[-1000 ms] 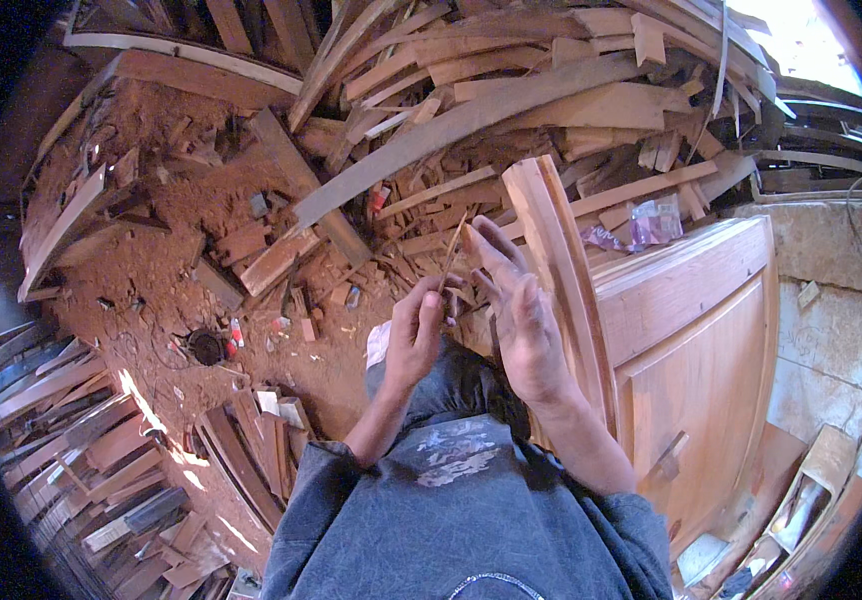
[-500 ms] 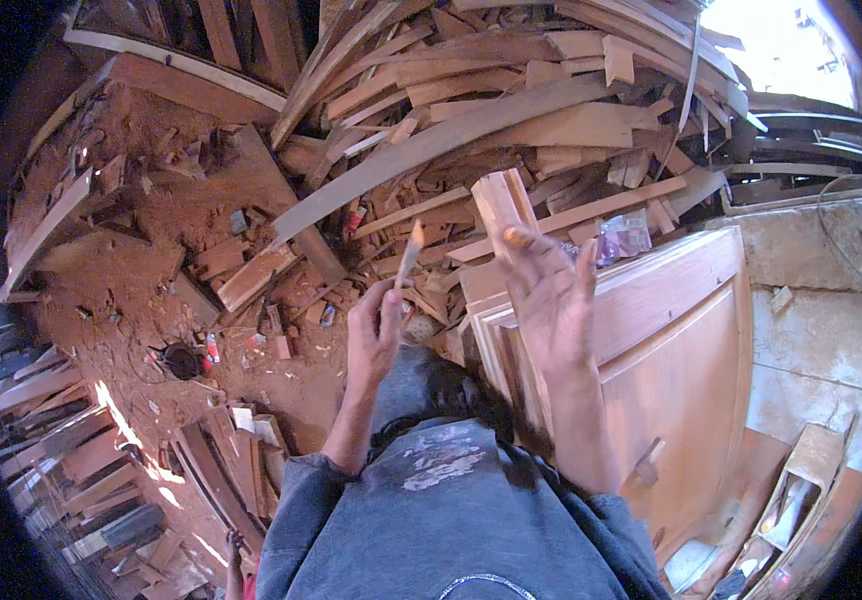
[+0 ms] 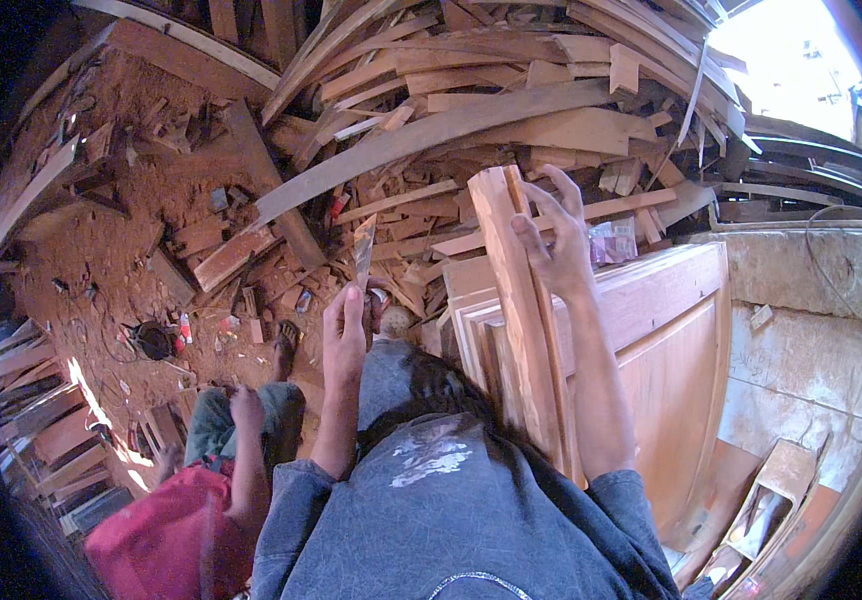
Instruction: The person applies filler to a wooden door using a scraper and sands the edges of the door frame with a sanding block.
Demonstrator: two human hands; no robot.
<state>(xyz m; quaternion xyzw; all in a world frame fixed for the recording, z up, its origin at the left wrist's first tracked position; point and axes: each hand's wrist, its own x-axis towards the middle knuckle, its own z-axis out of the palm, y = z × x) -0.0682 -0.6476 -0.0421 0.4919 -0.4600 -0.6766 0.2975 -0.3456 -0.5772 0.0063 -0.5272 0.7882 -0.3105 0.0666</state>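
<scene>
My left hand (image 3: 343, 325) is closed on a thin putty-knife-like blade (image 3: 364, 250), which points up and away, wider at its far end. The kind of tool cannot be made out for certain. To the right, my right hand (image 3: 559, 240) has its fingers apart and bent beside the top end of a long pale wooden board (image 3: 513, 290). Its thumb is close to the board's edge; whether it touches cannot be told. The board stands tilted against layered wooden frames, next to a panelled wooden door (image 3: 666, 375).
A co-worker in a red shirt (image 3: 166, 535) is low at my left, with a bare foot (image 3: 286, 345) on the dirt floor. A large pile of offcuts and long planks (image 3: 441, 130) lies ahead. A plastic packet (image 3: 613, 242) rests behind the door's top edge.
My right hand has moved from across the board's face to its right edge, uncovering the face. The co-worker has come much further into view at lower left. My left hand still holds the blade.
</scene>
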